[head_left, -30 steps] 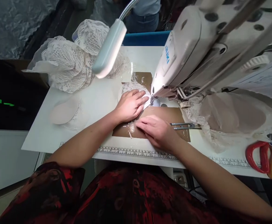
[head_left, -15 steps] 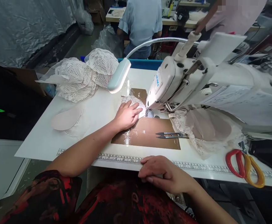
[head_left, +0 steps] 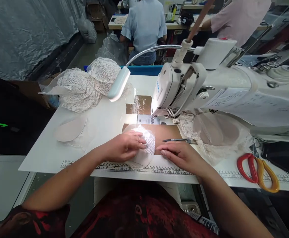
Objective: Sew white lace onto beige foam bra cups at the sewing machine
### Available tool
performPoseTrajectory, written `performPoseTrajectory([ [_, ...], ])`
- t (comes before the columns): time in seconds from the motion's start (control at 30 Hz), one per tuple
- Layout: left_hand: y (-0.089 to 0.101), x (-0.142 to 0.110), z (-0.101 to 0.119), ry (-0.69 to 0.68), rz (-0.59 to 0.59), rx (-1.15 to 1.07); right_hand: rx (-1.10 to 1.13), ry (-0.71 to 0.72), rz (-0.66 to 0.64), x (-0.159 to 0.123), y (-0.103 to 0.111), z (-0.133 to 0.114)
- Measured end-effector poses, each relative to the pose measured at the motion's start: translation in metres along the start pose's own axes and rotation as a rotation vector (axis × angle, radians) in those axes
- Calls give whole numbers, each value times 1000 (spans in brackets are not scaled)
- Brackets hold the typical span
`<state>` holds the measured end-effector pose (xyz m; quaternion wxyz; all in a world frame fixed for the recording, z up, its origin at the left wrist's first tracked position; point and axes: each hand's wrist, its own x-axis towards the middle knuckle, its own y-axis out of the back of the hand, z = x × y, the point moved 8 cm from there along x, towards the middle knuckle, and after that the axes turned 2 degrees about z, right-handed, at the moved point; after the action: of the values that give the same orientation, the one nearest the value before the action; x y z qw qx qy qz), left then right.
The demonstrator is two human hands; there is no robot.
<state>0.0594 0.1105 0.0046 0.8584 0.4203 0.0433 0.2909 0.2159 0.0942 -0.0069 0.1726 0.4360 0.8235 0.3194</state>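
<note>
A white lace cup piece (head_left: 149, 140) lies on the brown plate in front of the sewing machine (head_left: 167, 89), apart from the needle area. My left hand (head_left: 124, 145) is over its left side, fingers bent and slightly spread on the lace; the thumb's contact is partly hidden. Just right of the piece, my right hand (head_left: 181, 154) rests low over the table with fingers stretched leftward and nothing visible in them. Dark thread snips (head_left: 175, 140) lie directly behind its fingers, partly covered by them.
A lace pile (head_left: 78, 89) lies back left under the lamp (head_left: 119, 84). A beige oval cup (head_left: 70, 130) is at the left. More lace and cups (head_left: 216, 129) lie right of the needle, beside scissors (head_left: 258, 172). A ruler strip (head_left: 169, 171) follows the front edge.
My left hand and the lace piece have come from the needle area toward the front edge. My right hand has risen from the edge onto the table beside the snips. The view shifted slightly.
</note>
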Motion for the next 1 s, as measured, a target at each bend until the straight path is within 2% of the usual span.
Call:
performPoseTrajectory([
  [0.07,8,2,-4,59,135,58,-78,16,16,9,4,1],
  [0.13,5,11,-9,97,169,165,-171,29,58,20,6,2],
  [0.2,-6,24,-13,76,118,257,-308,39,99,32,4,4],
  [0.3,-18,40,-15,20,45,299,-575,-7,93,43,-3,10],
  [0.43,-15,48,-21,66,17,339,-789,-70,109,42,-7,17],
  [0.73,-16,59,-34,119,-38,439,-851,-83,265,40,-3,17],
  [0.87,-13,62,-39,113,-45,419,-844,-135,268,43,-1,22],
  [1.0,-11,65,-42,48,-59,422,-846,-155,240,46,-3,24],
])
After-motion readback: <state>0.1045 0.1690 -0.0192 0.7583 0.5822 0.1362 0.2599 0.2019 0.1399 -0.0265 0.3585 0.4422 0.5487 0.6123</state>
